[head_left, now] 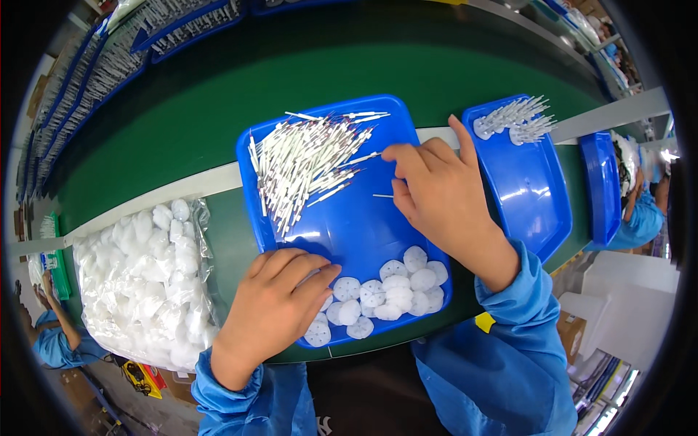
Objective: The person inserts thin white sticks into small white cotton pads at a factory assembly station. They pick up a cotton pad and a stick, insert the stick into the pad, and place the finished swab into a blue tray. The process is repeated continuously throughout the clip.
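Observation:
A blue tray [342, 218] lies in front of me. A heap of thin white sticks with dark ends [305, 163] fills its far left part. Round white perforated plastic discs [396, 294] lie along its near edge. My left hand [280, 298] is over the near left rim, its fingers curled together beside the discs; whatever they hold is hidden. On the right, my right hand [440, 185] reaches over the tray, index finger and thumb apart. Its index fingertip meets the end of one stick at the heap's edge. Another thin stick [382, 195] shows by the thumb.
A clear bag of white discs [142, 283] lies left of the tray. To the right, another blue tray [527, 192] holds clusters of discs with upright sticks [520, 120]. Racked blue trays [102, 87] line the far left. Co-workers' arms [65, 338] show at both sides.

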`<state>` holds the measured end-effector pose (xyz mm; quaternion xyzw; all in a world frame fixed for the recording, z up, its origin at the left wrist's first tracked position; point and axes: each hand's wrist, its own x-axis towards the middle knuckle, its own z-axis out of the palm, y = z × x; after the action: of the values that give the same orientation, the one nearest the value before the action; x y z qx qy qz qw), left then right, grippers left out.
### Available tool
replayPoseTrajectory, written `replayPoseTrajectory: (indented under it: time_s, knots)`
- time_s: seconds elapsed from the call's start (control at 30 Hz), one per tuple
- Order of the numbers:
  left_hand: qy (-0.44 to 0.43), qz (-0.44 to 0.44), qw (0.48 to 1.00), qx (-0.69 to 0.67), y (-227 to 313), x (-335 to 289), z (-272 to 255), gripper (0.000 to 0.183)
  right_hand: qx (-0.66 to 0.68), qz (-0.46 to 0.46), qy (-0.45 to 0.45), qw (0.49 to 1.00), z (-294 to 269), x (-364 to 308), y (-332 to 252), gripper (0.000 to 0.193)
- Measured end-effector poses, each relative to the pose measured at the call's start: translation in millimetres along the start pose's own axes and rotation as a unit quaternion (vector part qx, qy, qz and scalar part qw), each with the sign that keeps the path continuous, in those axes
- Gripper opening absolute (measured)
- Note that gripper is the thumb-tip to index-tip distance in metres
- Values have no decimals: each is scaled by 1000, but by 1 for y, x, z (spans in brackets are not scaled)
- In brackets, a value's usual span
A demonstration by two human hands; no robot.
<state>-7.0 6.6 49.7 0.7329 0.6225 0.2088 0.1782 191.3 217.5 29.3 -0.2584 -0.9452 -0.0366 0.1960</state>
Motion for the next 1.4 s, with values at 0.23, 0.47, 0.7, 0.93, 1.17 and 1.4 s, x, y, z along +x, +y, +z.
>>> replayPoseTrajectory:
  time_s: [0.23,0.47,0.7,0.93,1.17,1.4]
  knots:
    - [9,-3,1000,4,-3,3,8,38,3,-38,-75,996,0,-12,-11,14]
    - [-18,-3,999,-30,3,7,23,34,158,-179,-134,962,-33,-29,-16,9]
    - [-25,-5,999,-48,-1,7,23,34,58,-239,-188,951,-22,-22,-25,5]
    - [144,-38,982,-119,-6,5,18,29,88,-94,-71,989,-20,-1,-9,8]
    - [248,-32,932,-262,-16,23,13,32,61,-24,79,995,18,25,16,18]
    - [351,-131,768,-520,-19,71,28,26,25,-98,5,995,32,28,1,14]
